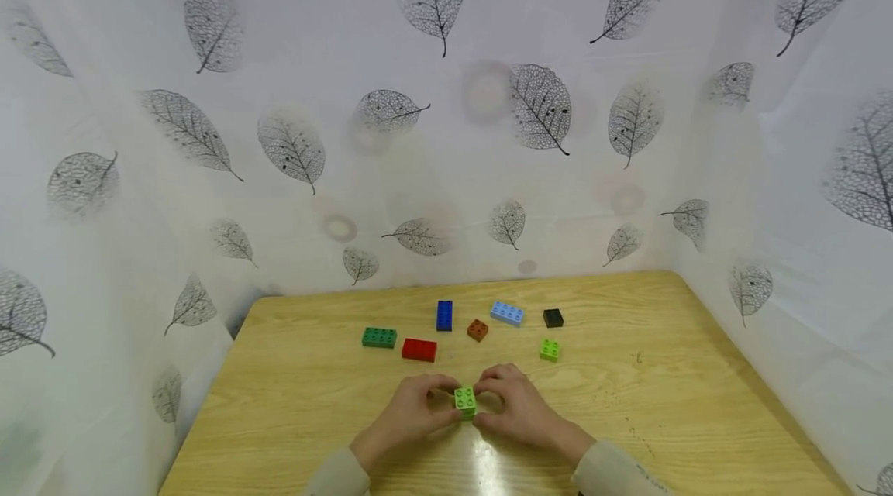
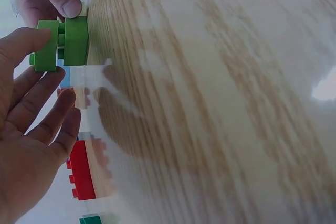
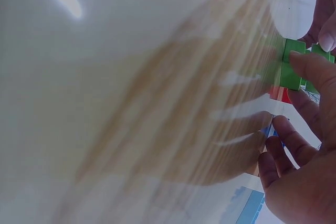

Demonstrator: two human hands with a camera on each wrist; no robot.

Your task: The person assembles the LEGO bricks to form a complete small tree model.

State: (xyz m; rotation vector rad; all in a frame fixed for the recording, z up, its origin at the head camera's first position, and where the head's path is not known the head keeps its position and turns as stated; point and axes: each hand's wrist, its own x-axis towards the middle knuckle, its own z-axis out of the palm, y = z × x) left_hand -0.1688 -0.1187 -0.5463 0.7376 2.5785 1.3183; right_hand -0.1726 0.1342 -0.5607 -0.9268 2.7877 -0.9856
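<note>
Lime-green toy building bricks stand stacked between both hands near the front of the table. My left hand [image 1: 412, 407] pinches the upper lime brick [image 2: 46, 53] between thumb and forefinger, its other fingers loosely spread. Below it is the lower lime brick [image 2: 77, 43], which my right hand [image 1: 516, 407] pinches from the right side. Studs show in a narrow gap between the two layers in the left wrist view. In the right wrist view a seam divides the lower green part [image 3: 290, 74]; whether that is one brick or two, I cannot tell.
Beyond the hands on the wooden table [image 1: 279, 403] lie a green brick [image 1: 379, 338], red brick [image 1: 419, 349], blue brick [image 1: 444, 315], brown brick [image 1: 477, 329], light blue brick [image 1: 507, 314], black brick [image 1: 553, 318] and another lime brick [image 1: 549, 349]. A leaf-patterned curtain [image 1: 460, 170] surrounds the table.
</note>
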